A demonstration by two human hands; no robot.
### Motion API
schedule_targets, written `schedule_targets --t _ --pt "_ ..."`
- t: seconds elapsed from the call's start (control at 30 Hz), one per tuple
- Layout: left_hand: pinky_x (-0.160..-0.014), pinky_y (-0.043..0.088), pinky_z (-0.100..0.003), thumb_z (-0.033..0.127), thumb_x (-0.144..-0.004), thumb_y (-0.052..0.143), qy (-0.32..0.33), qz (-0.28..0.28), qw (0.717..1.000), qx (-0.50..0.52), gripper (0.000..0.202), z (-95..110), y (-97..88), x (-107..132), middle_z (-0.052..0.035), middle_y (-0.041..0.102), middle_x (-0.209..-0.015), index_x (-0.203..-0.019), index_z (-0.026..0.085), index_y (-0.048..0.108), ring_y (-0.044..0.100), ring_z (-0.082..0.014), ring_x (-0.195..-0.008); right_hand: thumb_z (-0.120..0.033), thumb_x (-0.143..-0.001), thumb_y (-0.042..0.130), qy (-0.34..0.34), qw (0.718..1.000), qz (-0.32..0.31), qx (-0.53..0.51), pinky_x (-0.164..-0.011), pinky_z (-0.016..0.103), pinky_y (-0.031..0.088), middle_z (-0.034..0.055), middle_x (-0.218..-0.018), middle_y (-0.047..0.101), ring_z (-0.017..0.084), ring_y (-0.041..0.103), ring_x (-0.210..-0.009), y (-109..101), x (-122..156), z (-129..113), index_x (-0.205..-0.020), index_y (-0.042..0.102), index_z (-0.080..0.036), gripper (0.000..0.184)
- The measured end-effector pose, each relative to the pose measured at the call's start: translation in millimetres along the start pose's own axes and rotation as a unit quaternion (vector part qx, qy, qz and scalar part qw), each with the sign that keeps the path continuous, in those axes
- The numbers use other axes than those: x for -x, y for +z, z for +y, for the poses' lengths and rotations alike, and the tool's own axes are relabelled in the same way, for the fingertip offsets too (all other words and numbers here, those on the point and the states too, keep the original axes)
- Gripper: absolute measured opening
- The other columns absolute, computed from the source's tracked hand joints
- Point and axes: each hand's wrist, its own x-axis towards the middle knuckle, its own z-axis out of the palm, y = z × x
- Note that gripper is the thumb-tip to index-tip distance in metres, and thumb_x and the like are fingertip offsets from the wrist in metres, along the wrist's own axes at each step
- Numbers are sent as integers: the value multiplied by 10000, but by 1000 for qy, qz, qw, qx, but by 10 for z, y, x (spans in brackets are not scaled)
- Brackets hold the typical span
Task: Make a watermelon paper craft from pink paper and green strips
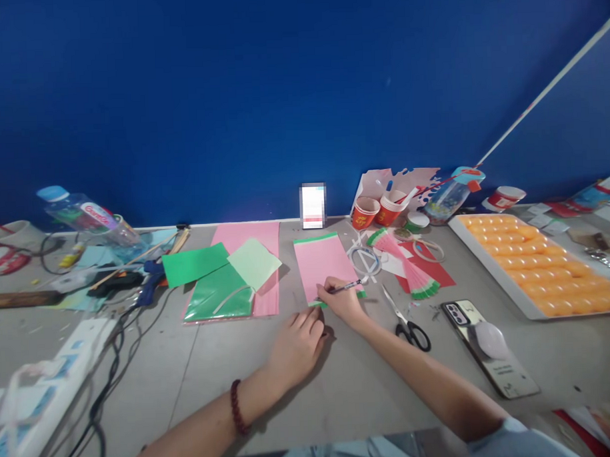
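Observation:
A pink paper sheet [322, 262] with green strips along its far and near edges lies on the grey table [200, 379]. My right hand [343, 299] is closed on a pen [348, 286], whose tip rests near the sheet's near edge. My left hand [296, 342] lies flat on the table just before the sheet's near left corner, fingers loosely together, holding nothing. A dark bead bracelet [236, 408] circles my left wrist.
Scissors [408, 323] and a phone [489, 347] lie right of my right arm. Green and pink sheets [227, 279] lie to the left, with cables and a power strip [35, 398] beyond. Paper cups [379, 211], a folded watermelon paper fan [411, 270] and an orange-ball tray [546, 263] stand to the right.

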Motion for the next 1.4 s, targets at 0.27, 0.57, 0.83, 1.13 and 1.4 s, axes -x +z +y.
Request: schedule_targets --t 0.27,0.57,0.83,1.13,1.4 --pt "-850 480 -405 219 -960 389 1 -1 1000 -2 210 1 -1 0 -160 619 -1214 -1039 133 563 579 -267 -1107 -376 -732 513 1 1000 1 3 -469 241 321 -50 -460 388 107 389 -461 -2 8 5 -491 353 -226 326" --pt "-856 485 -403 218 -954 408 -5 -11 1000 5 190 -14 -9 1 -141 626 -1209 -1040 149 562 586 -257 -1098 -429 -748 546 27 999 31 -18 -434 225 407 -53 -454 374 113 464 -448 -68 -17 35 -499 350 -228 375" --pt "-866 481 -403 218 -959 390 -9 -14 1000 7 199 -17 -18 -2 -132 615 -1229 -1043 159 560 574 -254 -1114 -429 -729 558 34 999 11 -33 -444 225 438 -55 -458 359 111 471 -439 -141 -15 -1 -491 354 -226 373" --pt "-867 478 -407 212 -957 383 -10 -14 1000 11 205 -12 -23 -4 -134 612 -1235 -1048 158 559 566 -253 -1127 -387 -732 523 -5 1000 2 24 -454 222 342 -44 -450 403 102 395 -454 -140 -26 -18 -481 366 -221 340" --pt "-872 478 -408 199 -942 420 -9 -21 1000 8 178 -14 -12 0 -138 605 -1246 -1046 146 555 563 -264 -1132 -385 -736 515 -7 1000 -4 22 -459 229 333 -42 -451 400 108 393 -467 -137 -21 -21 -485 355 -225 338"
